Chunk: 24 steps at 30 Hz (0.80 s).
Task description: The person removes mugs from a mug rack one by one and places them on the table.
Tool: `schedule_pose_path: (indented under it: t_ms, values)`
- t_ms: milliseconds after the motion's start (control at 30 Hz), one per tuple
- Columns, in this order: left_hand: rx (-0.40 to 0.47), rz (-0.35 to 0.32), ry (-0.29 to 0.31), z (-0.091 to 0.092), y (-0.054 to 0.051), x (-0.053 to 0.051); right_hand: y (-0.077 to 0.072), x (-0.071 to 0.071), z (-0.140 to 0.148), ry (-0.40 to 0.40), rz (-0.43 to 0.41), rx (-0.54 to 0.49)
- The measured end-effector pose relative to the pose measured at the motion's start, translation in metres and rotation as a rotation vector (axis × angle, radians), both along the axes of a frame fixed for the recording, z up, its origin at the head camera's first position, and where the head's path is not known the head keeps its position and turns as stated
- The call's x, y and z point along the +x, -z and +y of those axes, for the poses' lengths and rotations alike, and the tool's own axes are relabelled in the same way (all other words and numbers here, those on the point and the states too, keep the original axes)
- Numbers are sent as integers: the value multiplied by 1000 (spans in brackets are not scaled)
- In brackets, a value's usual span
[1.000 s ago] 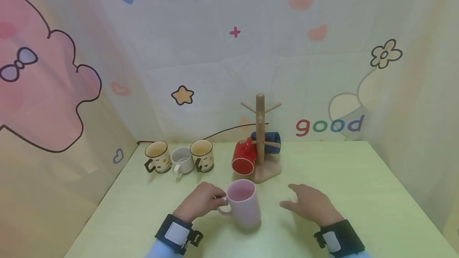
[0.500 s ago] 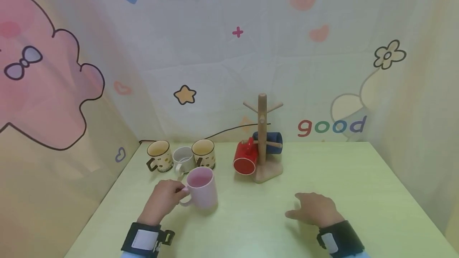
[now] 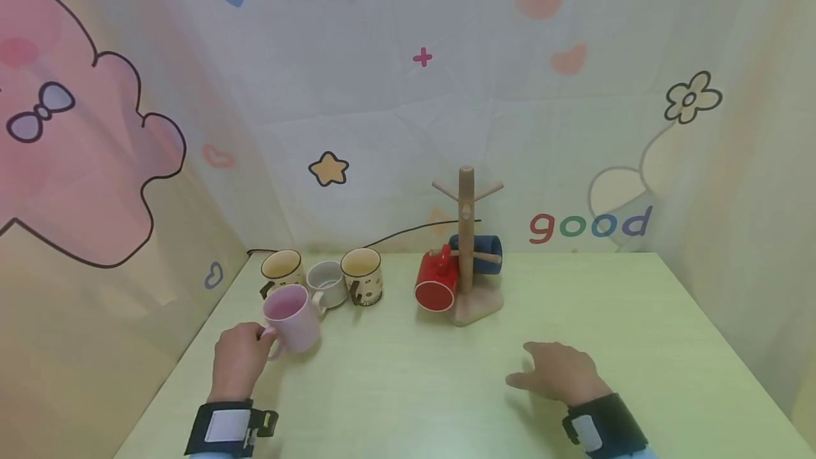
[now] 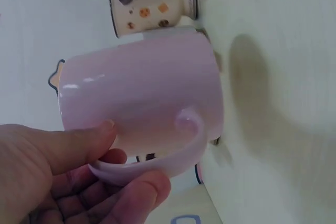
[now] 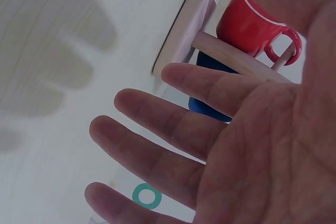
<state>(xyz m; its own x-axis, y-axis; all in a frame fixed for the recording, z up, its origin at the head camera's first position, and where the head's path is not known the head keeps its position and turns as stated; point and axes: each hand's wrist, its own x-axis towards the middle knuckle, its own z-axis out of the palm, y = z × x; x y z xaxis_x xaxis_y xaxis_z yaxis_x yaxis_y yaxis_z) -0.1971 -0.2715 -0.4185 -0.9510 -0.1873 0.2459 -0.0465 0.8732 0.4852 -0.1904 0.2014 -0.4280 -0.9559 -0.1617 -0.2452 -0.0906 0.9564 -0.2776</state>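
Observation:
My left hand (image 3: 239,360) pinches the handle of a pink mug (image 3: 293,319), which is upright at the left of the table. In the left wrist view, thumb and fingers grip the handle, and the pink mug (image 4: 142,87) casts a shadow apart from its base. Just behind it stand a cream patterned mug (image 3: 282,268), partly hidden, a white cup (image 3: 328,285) and a second cream patterned mug (image 3: 362,275). My right hand (image 3: 561,372) hovers over the table's right half, holding nothing; the right wrist view shows its fingers (image 5: 157,124) spread and relaxed.
A wooden mug tree (image 3: 467,232) stands at the back, right of centre. From its lower pegs hang a red mug (image 3: 436,282) and a blue mug (image 3: 487,253). A printed cloth (image 3: 382,91) rises behind the pale table (image 3: 414,388).
My left hand has carried the pink mug leftward across the table, from before the mug tree to before the cream mug and white cup. The right hand has barely moved.

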Motion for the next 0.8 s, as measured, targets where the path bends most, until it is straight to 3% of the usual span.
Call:
schedule_pose_path:
  t_ms: [167, 367, 567, 800]
  values:
    - [-1, 26, -73, -11, 5, 1, 0, 0, -2, 16, -12, -9]
    - [14, 47, -113, -19, 13, -1, 0, 0, -4, 21, -9, -8]
    - [24, 25, -114, -23, 25, -3, 1, 1, -5, 2, -2, -14]
    - [42, -9, -110, -22, 28, -4, 1, 1, -4, 14, -4, -15]
